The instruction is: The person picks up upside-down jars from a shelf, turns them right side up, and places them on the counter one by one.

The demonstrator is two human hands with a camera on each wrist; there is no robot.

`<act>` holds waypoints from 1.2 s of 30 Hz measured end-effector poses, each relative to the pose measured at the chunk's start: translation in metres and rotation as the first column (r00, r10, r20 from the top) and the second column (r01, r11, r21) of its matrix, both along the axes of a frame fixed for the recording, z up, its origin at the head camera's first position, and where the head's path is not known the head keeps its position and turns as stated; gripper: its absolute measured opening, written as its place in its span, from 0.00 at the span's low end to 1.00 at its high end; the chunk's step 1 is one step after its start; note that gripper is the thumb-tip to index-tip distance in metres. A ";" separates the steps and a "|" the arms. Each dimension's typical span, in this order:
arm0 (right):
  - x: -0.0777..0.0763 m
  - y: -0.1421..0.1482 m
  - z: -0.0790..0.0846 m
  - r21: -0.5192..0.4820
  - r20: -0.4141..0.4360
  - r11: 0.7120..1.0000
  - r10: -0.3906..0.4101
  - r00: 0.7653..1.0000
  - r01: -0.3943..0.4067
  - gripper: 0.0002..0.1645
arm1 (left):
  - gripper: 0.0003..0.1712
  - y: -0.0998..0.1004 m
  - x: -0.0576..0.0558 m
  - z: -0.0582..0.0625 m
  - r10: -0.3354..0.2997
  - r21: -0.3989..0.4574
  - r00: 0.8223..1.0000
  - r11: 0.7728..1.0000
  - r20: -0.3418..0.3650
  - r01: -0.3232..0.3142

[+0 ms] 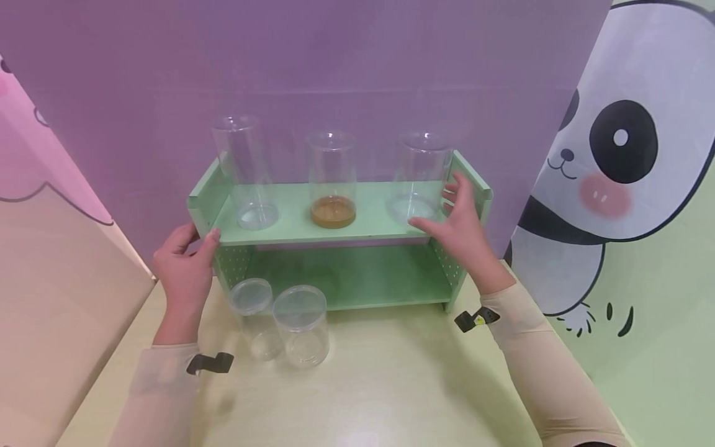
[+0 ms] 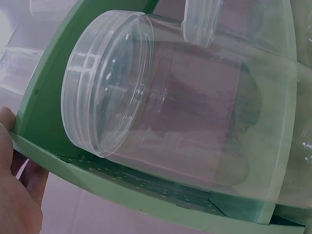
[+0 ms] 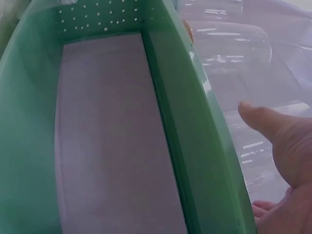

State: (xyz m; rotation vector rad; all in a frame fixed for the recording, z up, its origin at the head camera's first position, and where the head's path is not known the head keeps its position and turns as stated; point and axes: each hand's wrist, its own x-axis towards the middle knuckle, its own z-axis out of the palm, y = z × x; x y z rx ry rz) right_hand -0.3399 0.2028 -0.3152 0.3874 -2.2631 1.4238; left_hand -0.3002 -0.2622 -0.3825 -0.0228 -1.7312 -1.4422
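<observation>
My left hand [image 1: 187, 267] grips the left side panel of a green two-tier shelf [image 1: 352, 273], its thumb on the front edge. In the left wrist view, that panel edge lies between thumb and fingers. My right hand [image 1: 460, 226] is spread at the right end of the top tier, its thumb in front of a clear wide jar [image 1: 421, 167] and its fingers at the jar's right side. Whether it touches the jar I cannot tell. A clear jar with a brown layer at its bottom [image 1: 333, 212] stands mid-tier. Left of it stands a tall clear jar [image 1: 246, 161].
Two clear lidded jars, a narrow one [image 1: 251, 298] and a wider one [image 1: 301, 335], stand on the pale table [image 1: 380, 385] before the shelf's lower left. A purple backdrop [image 1: 357, 62] hangs behind the shelf. A panda picture [image 1: 625, 143] covers the right wall.
</observation>
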 end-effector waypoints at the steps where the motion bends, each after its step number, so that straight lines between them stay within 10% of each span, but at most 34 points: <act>1: -0.002 0.000 0.002 -0.001 0.020 1.000 0.014 1.000 -0.014 0.78 | 0.17 0.000 0.000 0.000 -0.002 0.001 1.000 1.000 0.000 0.002; 18: -0.021 -0.002 0.013 0.002 0.113 0.993 0.115 0.987 -0.116 0.90 | 0.17 -0.001 0.000 0.000 0.005 0.016 1.000 1.000 0.010 -0.005; 36: -0.022 -0.011 0.005 0.069 0.065 0.997 0.024 0.998 -0.029 0.91 | 0.17 0.000 0.000 -0.001 0.008 0.005 1.000 1.000 0.007 -0.008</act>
